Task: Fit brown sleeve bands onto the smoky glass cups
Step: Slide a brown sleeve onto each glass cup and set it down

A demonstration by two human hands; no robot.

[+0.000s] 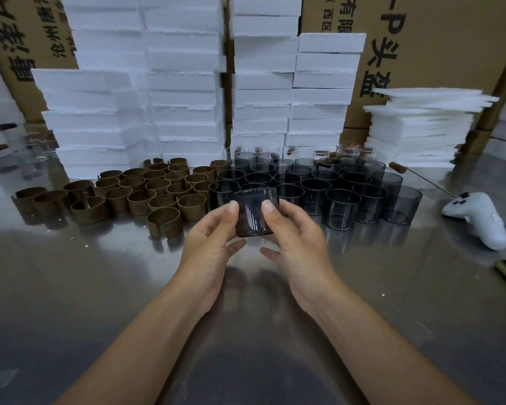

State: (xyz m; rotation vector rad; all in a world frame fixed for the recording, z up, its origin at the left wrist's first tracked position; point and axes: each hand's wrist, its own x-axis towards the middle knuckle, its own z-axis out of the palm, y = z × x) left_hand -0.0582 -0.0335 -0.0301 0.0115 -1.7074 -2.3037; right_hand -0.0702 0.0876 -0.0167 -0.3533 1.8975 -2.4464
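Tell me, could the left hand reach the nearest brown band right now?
Probably yes. The nearest brown sleeve band stands at the front of its group, left of the left hand, with only bare table between. But it and the right hand pinch a smoky glass cup, so it must let go first.

1. Kinda dim, cool overhead light; the steel table [105, 287] shows soft glare patches.
2. Big dark shadow pooled bottom centre.
3. The smoky glass cup [253, 214] mid-frame is sharp; the wide-angle lens bends the foam stacks [100, 121] near the edges.
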